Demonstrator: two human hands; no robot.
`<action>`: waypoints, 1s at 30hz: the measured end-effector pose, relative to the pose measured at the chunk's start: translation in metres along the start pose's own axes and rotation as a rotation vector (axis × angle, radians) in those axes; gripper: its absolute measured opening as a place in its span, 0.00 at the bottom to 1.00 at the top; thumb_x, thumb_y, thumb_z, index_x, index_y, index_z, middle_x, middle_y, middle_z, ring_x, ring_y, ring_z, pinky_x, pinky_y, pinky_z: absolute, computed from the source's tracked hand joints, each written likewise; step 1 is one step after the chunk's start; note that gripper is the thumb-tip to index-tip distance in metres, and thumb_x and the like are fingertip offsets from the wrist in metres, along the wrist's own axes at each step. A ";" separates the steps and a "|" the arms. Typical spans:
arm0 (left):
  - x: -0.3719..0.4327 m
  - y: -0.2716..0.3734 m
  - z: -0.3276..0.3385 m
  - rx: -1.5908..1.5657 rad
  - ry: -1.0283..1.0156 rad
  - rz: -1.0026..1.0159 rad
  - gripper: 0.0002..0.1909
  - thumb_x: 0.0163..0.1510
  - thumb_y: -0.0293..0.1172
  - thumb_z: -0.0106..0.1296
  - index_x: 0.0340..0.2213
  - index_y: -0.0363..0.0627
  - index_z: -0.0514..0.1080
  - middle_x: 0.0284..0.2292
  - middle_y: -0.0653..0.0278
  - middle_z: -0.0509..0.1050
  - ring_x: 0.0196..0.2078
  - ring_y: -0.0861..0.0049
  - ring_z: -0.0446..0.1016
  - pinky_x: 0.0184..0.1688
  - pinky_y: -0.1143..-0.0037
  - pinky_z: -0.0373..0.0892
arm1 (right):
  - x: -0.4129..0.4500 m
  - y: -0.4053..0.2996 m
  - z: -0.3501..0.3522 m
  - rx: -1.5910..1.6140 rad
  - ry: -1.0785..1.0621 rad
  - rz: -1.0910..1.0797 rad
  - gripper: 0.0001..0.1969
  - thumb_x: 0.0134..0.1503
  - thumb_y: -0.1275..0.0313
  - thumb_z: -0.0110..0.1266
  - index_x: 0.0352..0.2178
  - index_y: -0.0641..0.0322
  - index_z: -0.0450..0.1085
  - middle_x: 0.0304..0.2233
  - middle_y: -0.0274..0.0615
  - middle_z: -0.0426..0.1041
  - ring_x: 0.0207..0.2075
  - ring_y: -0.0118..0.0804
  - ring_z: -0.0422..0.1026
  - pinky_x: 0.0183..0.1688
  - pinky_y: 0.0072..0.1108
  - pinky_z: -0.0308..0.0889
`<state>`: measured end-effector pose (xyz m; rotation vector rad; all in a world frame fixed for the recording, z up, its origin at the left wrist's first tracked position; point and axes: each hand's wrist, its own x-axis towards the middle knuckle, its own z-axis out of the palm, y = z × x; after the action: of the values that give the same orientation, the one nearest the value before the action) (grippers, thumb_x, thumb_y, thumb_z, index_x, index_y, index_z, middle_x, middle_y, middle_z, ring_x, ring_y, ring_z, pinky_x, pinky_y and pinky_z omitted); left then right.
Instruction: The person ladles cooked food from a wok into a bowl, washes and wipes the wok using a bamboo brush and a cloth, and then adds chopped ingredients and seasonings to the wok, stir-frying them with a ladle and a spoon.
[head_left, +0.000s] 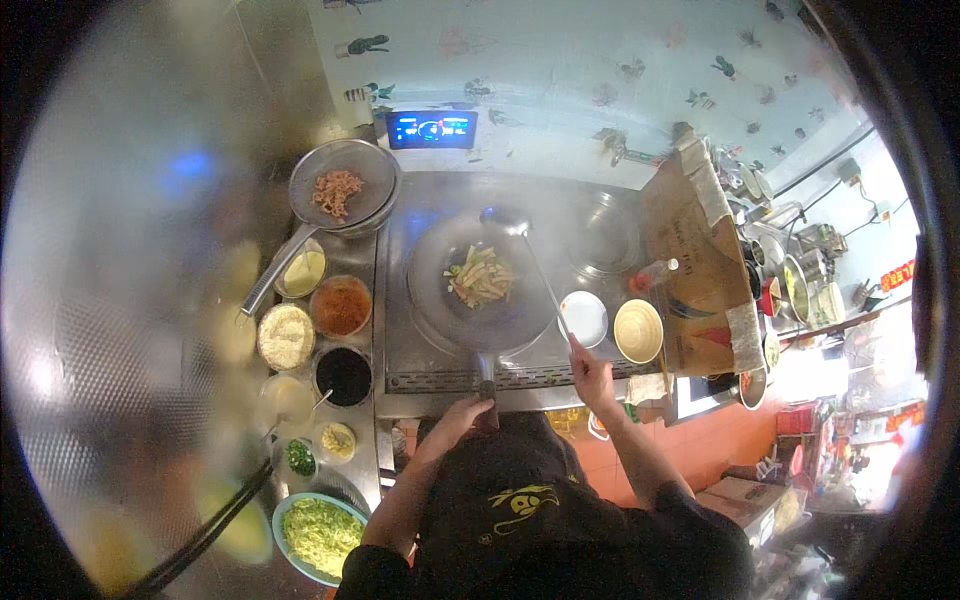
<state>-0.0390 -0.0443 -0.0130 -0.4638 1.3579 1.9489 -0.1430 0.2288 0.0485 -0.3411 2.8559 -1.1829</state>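
Note:
A wok (525, 322) sits on the stove, with a heap of pale cut strips mixed with bits of green (481, 277) in its bottom. My left hand (466, 420) grips the wok's handle (487, 375) at the stove's front edge. In my right hand (592, 375) is the long handle of a cooking ladle (546, 276). The ladle's bowl (507, 220) is over the wok's far right rim, apart from the food. Whether it holds anything is hard to see through the haze.
Left of the stove, a mesh strainer (379, 176) with browned pieces rests on a pot. Containers of red (341, 306) and dark seasoning (343, 376) stand nearer, then a bowl of shredded vegetable (319, 536). At right are a white plate (583, 319), a beige bowl (638, 331), a bottle (654, 276) and a cardboard screen (686, 247).

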 end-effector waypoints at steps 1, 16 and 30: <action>0.003 -0.004 -0.003 -0.008 -0.013 0.002 0.18 0.58 0.44 0.48 0.36 0.41 0.73 0.29 0.63 0.76 0.31 0.79 0.74 0.31 0.75 0.69 | -0.004 0.008 0.007 0.005 -0.039 0.042 0.18 0.56 0.75 0.49 0.50 0.58 0.68 0.18 0.51 0.62 0.19 0.29 0.61 0.25 0.23 0.62; -0.069 0.047 -0.144 0.333 0.846 0.641 0.07 0.54 0.31 0.51 0.31 0.41 0.74 0.24 0.62 0.76 0.27 0.76 0.74 0.32 0.76 0.69 | 0.004 -0.115 0.056 0.721 -0.518 0.487 0.25 0.57 0.77 0.48 0.57 0.62 0.60 0.16 0.29 0.62 0.12 0.19 0.57 0.14 0.15 0.52; -0.138 0.094 -0.236 0.407 1.199 0.860 0.17 0.51 0.26 0.54 0.43 0.35 0.68 0.46 0.49 0.71 0.44 0.64 0.74 0.40 0.72 0.72 | 0.112 -0.236 0.242 0.216 -0.726 -0.063 0.23 0.56 0.71 0.47 0.55 0.52 0.63 0.16 0.42 0.64 0.16 0.31 0.66 0.20 0.25 0.63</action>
<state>-0.0351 -0.3272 0.0472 -1.0471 3.0368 1.8984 -0.1808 -0.1257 0.0480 -0.6848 2.0917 -1.0717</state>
